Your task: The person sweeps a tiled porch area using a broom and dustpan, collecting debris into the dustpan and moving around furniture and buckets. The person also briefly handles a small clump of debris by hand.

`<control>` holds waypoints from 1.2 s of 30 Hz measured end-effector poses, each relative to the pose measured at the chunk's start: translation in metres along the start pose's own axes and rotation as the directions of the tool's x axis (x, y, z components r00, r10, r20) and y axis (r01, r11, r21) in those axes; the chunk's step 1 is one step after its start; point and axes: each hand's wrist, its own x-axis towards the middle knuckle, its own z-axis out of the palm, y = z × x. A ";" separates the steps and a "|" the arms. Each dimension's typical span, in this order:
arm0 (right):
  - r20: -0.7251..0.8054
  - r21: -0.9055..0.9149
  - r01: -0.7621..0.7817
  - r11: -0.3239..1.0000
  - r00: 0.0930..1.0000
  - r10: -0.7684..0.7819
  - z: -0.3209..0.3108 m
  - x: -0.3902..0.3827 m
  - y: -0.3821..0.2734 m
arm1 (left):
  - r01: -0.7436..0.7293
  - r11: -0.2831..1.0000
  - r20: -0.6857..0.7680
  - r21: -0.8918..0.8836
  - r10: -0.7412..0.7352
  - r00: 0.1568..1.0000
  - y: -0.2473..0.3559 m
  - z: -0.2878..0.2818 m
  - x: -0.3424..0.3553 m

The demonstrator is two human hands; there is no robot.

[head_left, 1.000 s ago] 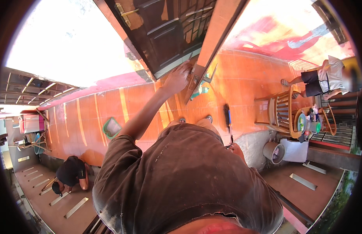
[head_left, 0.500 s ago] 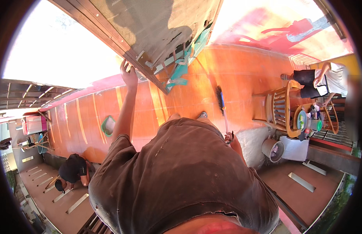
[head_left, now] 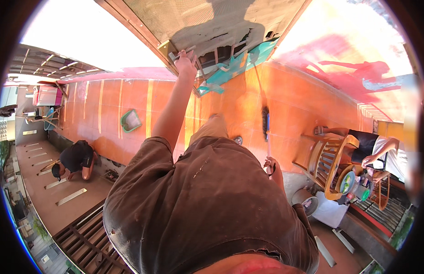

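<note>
Left hand (head_left: 186,62) at one door (head_left: 193,25); right hand (head_left: 271,164) gripping one broom (head_left: 266,122)

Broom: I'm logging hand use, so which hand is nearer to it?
Right. The right hand grips the handle of the broom; the left hand is up at the door, to the left of the broom and apart from it.
</note>
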 end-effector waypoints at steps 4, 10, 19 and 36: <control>0.079 0.221 -0.148 0.964 0.988 0.133 0.034 0.004 -0.037 | -0.078 0.979 -0.037 -0.189 0.072 0.997 0.003 0.021 0.035; 0.323 0.475 -0.393 0.787 0.910 0.259 0.026 0.097 -0.089 | -0.241 0.969 -0.021 -0.054 0.240 0.971 -0.006 0.043 0.063; 0.207 0.389 -0.166 0.906 0.974 0.090 0.099 0.148 -0.118 | -0.338 0.903 -0.062 0.264 0.366 0.929 0.011 0.055 0.111; 0.047 0.264 -0.035 0.964 0.999 0.024 0.164 0.179 -0.147 | -0.504 0.706 0.083 0.497 0.539 0.838 -0.005 0.053 0.165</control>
